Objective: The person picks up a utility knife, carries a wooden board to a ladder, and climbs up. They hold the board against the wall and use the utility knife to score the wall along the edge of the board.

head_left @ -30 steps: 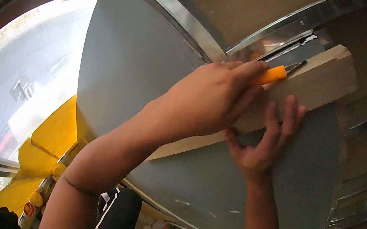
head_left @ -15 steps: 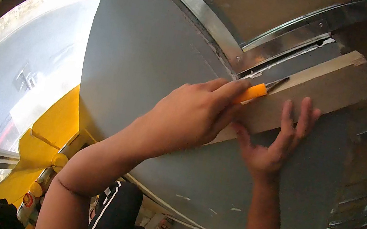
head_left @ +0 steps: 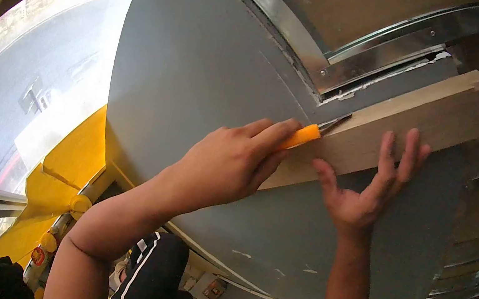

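My left hand [head_left: 229, 155] is closed around an orange-handled knife [head_left: 303, 137]. Its thin metal blade points up and right, with the dark tip at the near top edge of a long wooden board [head_left: 409, 118]. That board lies slanted across a grey panel [head_left: 202, 67]. On the board's lower side, my right hand [head_left: 371, 184] is open, its fingers spread and the fingertips against the wood face. The thumb rests by the board's lower edge. The far end of the knife handle is hidden in my left hand.
A metal frame [head_left: 296, 38] meets at a corner above the board, with a dark gap and ragged white filler [head_left: 346, 96] below it. Yellow panels [head_left: 74, 153] stand at the left, beside a bright opening. My dark-trousered leg [head_left: 155, 275] shows at the bottom.
My left hand and the knife have moved left and slightly down along the board. My right hand stays against the wood with fingers spread. The view has shifted a little.
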